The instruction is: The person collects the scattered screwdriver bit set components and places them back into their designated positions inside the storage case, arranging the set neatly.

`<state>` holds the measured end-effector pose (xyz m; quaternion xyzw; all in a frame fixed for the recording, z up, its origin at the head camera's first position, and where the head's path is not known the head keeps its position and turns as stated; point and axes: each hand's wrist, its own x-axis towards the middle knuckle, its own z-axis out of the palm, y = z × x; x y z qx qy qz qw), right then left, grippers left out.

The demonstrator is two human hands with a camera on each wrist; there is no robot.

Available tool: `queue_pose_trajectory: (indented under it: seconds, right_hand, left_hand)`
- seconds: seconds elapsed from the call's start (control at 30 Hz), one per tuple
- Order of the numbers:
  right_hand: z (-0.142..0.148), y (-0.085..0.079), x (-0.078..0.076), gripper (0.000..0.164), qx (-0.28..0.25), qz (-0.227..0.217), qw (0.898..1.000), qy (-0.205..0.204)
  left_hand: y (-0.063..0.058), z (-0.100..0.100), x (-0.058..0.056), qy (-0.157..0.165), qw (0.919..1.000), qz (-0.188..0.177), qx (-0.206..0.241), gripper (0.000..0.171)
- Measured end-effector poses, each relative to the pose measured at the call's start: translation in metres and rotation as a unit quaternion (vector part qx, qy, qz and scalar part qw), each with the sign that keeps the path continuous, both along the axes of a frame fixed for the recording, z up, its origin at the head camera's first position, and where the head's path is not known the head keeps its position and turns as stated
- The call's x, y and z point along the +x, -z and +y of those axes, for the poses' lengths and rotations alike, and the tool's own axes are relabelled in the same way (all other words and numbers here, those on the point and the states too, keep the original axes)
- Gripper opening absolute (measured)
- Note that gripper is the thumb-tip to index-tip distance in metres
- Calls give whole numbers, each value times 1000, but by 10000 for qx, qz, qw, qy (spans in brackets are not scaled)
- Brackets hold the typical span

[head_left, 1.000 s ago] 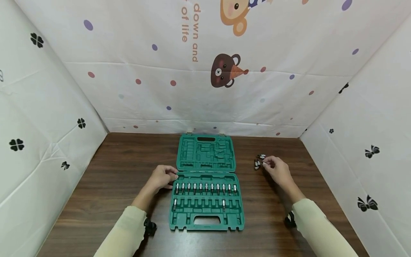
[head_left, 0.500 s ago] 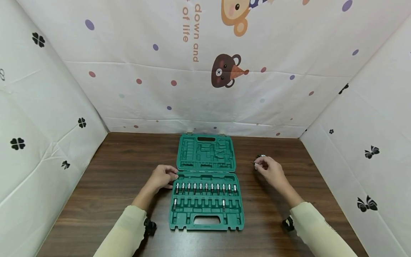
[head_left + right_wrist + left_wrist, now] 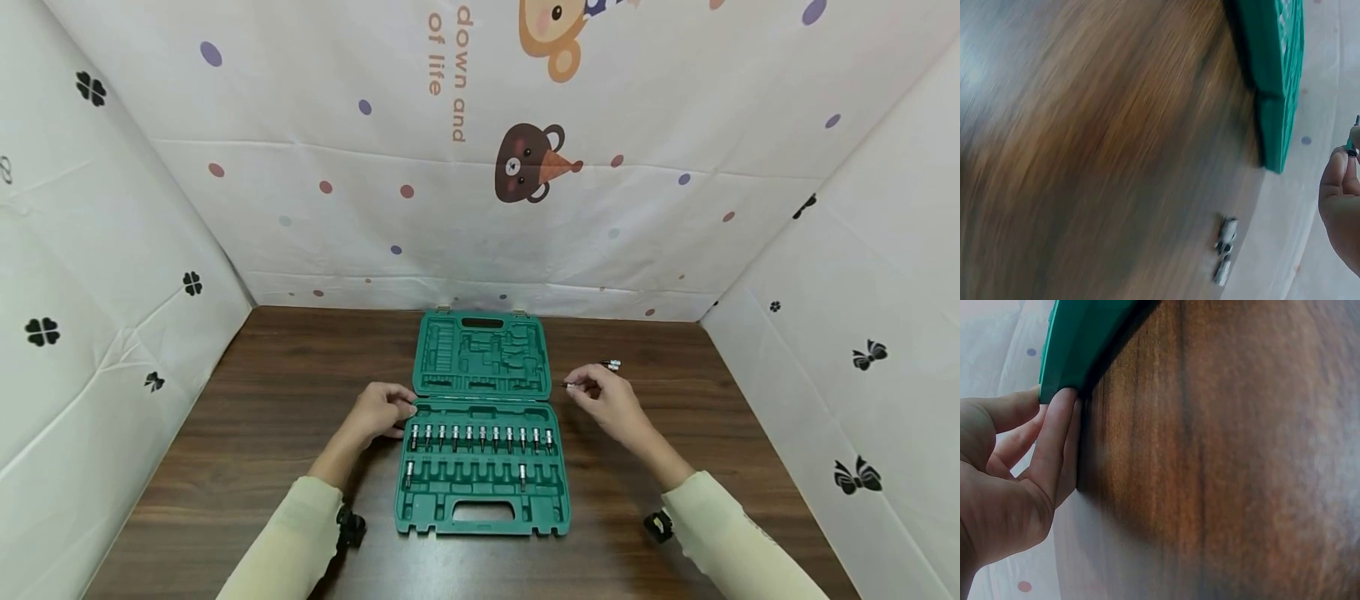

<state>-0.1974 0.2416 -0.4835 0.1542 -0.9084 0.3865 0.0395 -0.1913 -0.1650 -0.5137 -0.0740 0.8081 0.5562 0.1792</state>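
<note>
1 bit [image 3: 1352, 152]: was mostly hidden, pinched by the right hand [image 3: 611, 406], nearer the case [image 3: 429, 504] than before
Left hand [image 3: 375, 408]: pinched its edge
2 loose bits [image 3: 1228, 231]: looked blurred

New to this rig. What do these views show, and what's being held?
There's no machine: these are a person's bare hands. One camera sits on the head, looking forward and down; each wrist carries another. On the wooden table lies an open green case, with a row of metal-headed bits and two more nearer the person. The left hand holds the case's left edge near the hinge. The right hand pinches a small bit. Loose bits lie on the table just beyond it.
</note>
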Motion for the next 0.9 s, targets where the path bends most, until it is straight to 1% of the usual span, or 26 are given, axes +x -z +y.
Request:
queue_pose_trajectory:
  seconds: [0.13,0.53,0.63,0.77,0.9]
  right_hand:
    - [-13,-2,2,10,-74,-111,9997,-188]
    - [-53,-5,8,12,-158,-202,9939,-1074]
    - [-66,-8,9,11,-120,-279,9903,-1355]
    - [-85,-11,12,11,-115,-320,9828,-1816]
    - [-101,-12,15,10,-31,-384,9759,-2149]
  left_hand:
    - [1,0,-1,16,10000,4,3,24]
    - [0,1,0,20,10000,1,38,23]
    - [0,1,0,8,10000,28,20,22]
    - [0,0,0,-9,10000,45,-2,22]
    - [0,0,1,9,10000,39,13,22]
